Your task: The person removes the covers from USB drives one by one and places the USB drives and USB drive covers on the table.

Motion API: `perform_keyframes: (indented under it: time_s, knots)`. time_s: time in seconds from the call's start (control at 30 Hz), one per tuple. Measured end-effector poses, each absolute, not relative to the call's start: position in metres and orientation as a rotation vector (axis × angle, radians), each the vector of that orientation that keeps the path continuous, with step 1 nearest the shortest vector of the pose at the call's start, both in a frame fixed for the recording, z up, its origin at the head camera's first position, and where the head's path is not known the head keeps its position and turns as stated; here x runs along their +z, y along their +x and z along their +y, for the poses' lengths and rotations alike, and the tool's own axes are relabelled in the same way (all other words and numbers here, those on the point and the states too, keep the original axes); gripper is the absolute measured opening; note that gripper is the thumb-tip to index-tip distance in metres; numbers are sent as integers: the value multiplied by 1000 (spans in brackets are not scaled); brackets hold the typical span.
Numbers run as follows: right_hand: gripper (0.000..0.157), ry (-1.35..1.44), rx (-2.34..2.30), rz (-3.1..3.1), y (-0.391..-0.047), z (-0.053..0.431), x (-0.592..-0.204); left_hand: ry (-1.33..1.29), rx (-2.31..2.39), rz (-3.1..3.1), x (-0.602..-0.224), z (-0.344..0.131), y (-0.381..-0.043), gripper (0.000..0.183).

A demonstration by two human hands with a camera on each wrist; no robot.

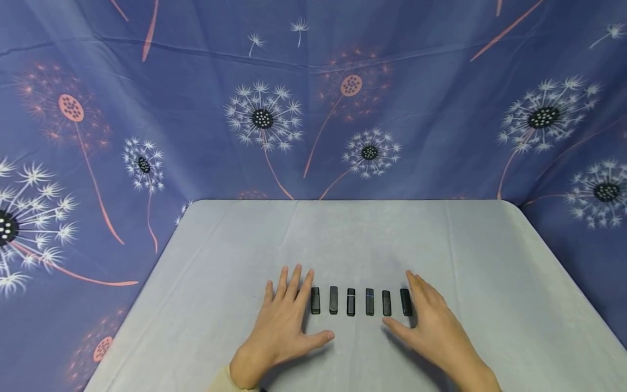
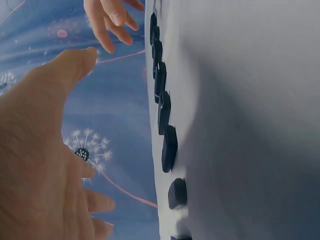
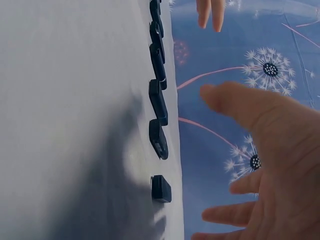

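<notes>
Several small black sticks that look like USB flash drives stand side by side in a row on the table; one near the middle (image 1: 350, 302) has a pale band, and its neighbour (image 1: 369, 301) a blue one. My left hand (image 1: 281, 329) hovers at the row's left end with fingers spread, beside the leftmost visible stick (image 1: 315, 300). At the other end, my right hand (image 1: 433, 324) hovers with its thumb apart from its fingers, partly over the rightmost stick (image 1: 405, 302). Both palms hold nothing. In the left wrist view, further sticks (image 2: 177, 194) show beneath the left hand, hidden from the head view.
A pale grey cloth covers the table (image 1: 367, 239), whose rounded far corners meet a blue curtain (image 1: 313, 136) printed with dandelions. The curtain also hangs along the left and right sides. Shadows of both hands fall on the cloth.
</notes>
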State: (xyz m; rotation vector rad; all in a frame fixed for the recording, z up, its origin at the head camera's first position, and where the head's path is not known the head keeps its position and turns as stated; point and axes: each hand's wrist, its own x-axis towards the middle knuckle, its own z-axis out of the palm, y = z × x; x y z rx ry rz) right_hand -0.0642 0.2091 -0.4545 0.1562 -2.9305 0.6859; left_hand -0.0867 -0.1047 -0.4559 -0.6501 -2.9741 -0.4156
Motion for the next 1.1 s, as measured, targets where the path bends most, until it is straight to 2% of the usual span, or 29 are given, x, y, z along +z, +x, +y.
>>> perform_keyframes:
  time_s: [0.27,0.57,1.1]
  knots:
    - [101,56,734,-2961,-64,212,-456,-698,-434,-2987,-456,-95,-87,118]
    - [70,3,712,-2917,-68,212,-463,-808,-388,-2930,-458,-83,-85,116]
    - [41,-132,812,-2917,-82,208,-467,-1101,-296,-2862,-449,-40,-83,110]
